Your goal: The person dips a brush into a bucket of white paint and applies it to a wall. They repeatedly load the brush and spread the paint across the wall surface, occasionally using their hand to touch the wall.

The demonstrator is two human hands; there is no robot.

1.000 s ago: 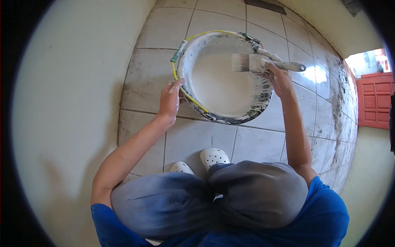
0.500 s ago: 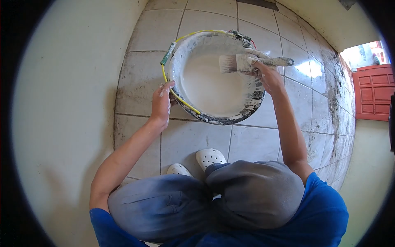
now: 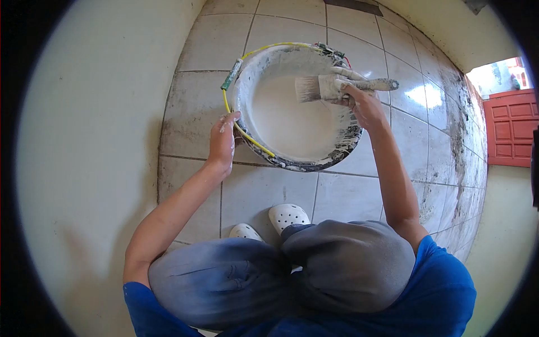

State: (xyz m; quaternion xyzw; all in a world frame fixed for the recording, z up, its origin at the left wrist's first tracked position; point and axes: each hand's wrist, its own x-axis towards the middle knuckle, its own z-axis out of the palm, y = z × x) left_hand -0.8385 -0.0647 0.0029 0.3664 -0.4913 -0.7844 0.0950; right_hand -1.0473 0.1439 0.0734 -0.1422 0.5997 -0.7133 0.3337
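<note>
A black bucket (image 3: pixel 240 95), smeared with white on its rim and inner wall, stands on the floor in front of me. Off-white paint (image 3: pixel 286 121) lies inside it. My left hand (image 3: pixel 224 140) grips the bucket's left rim, its thumb over the edge and its other fingers mostly hidden outside. A yellow wire handle (image 3: pixel 252 140) with a green grip runs round that side. In my right hand (image 3: pixel 362 104) is a wide paintbrush (image 3: pixel 328 88), held level over the right part of the bucket. Its bristles point left above the paint. White paint coats the fingers.
Grey floor tiles (image 3: pixel 269 188) with dark stains surround the bucket. A pale wall (image 3: pixel 95 140) rises close on my left. At the far right are a red panelled door (image 3: pixel 511 123) and another wall. My white clogs (image 3: pixel 288 215) are just short of the bucket.
The paintbrush in my right hand has shifted slightly left over the paint. My left hand keeps its place on the rim.
</note>
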